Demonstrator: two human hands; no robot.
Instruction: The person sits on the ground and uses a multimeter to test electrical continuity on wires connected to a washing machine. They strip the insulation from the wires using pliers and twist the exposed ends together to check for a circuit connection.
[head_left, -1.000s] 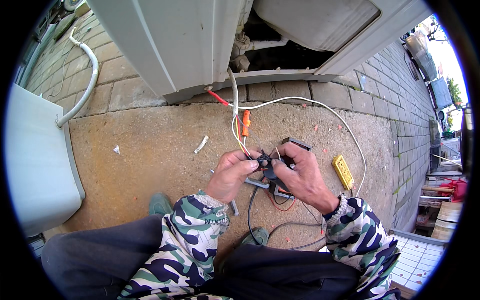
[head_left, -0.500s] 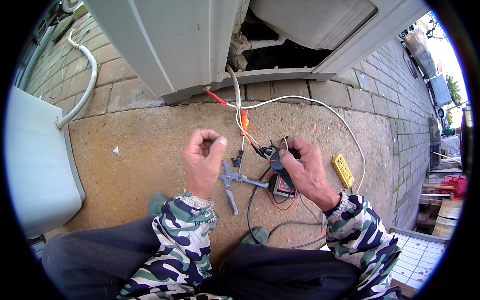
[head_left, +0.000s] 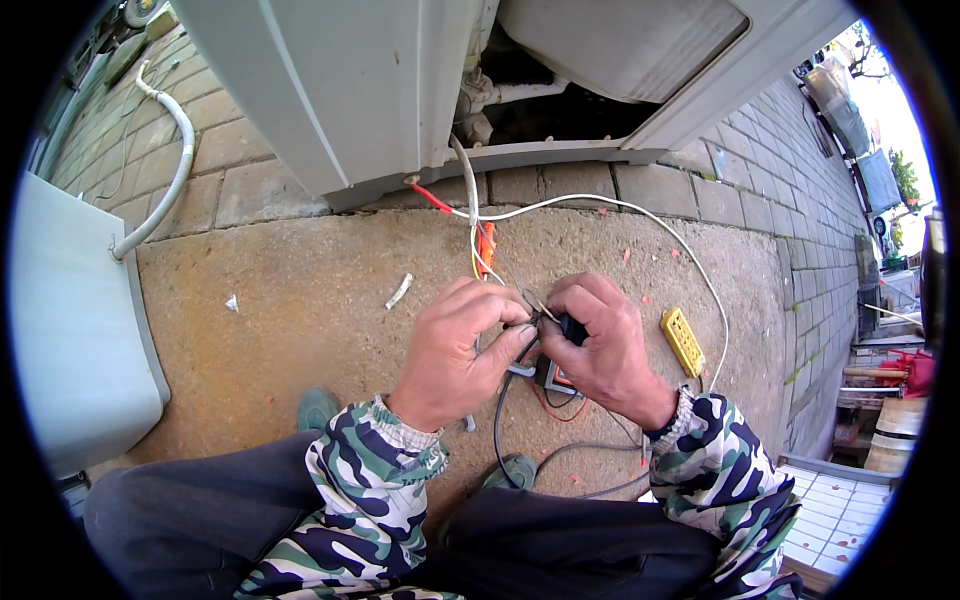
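Observation:
My left hand (head_left: 460, 340) and my right hand (head_left: 605, 335) meet over the concrete, fingertips nearly touching. The left thumb and forefinger pinch a thin dark wire end (head_left: 532, 320). A white wire end (head_left: 547, 313) shows at the right fingertips, and that hand also wraps a black cylindrical thing (head_left: 573, 329), mostly hidden. Just beyond lies an orange-handled tool (head_left: 487, 247) beside pale wires. Under my hands, a grey plier-like tool (head_left: 522, 370) and a small dark meter (head_left: 553, 376) with red and black leads are partly covered.
A pale metal cabinet (head_left: 350, 90) with an open lower panel stands ahead; a white cable (head_left: 640, 205) curves right toward a yellow socket strip (head_left: 682, 343). Another white appliance (head_left: 80, 330) with a hose (head_left: 185, 150) is at left. A short white scrap (head_left: 400, 290) lies on the concrete.
My left hand has moved right and now meets the right hand at the wires. A short white scrap now lies on the concrete beyond my left hand. The right hand has stayed close to its place.

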